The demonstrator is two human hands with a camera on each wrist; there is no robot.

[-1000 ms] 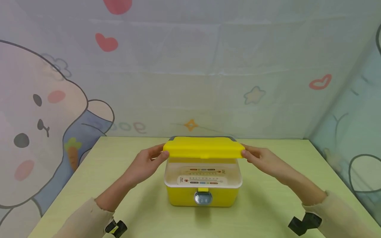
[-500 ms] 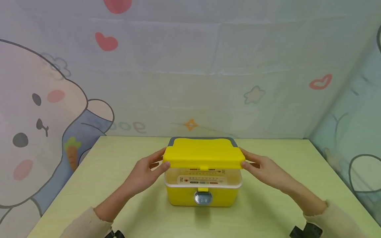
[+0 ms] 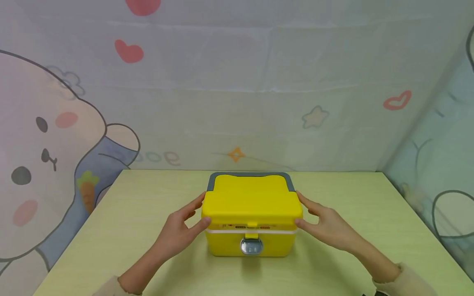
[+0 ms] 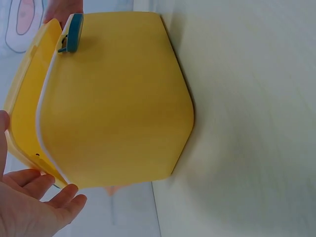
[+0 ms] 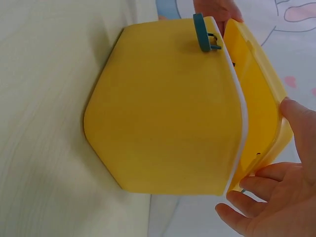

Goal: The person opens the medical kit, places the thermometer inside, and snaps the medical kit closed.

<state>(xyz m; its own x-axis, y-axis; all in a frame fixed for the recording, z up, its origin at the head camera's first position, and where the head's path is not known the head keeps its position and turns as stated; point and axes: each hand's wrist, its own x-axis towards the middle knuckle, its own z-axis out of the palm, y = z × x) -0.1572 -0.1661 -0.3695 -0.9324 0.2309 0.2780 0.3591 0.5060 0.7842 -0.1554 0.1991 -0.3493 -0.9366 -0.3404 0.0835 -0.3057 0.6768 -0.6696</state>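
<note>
A yellow storage box [image 3: 252,246] with a white rim stands on the table, a grey round latch [image 3: 251,246] at its front. Its yellow lid [image 3: 252,201] is tilted low over the body, with a narrow gap along the front. My left hand [image 3: 177,233] holds the lid's left side, thumb at the front corner and fingers along the side. On the opposite side my right hand [image 3: 331,228] grips the lid in the same way. Both wrist views show the gap between lid and rim. A strip of printed thermometer shows through it; the rest of the inside is hidden.
The pale table [image 3: 148,193] extends to both sides of the box. A grey handle [image 3: 252,174] lies along the lid's back edge. Behind the table hangs a printed cloth [image 3: 222,82] with hearts and a cartoon animal.
Both hands have brought the lid's front edge down from well above the rim to just over it. Most of the box's inside has gone out of sight. The box body stays put.
</note>
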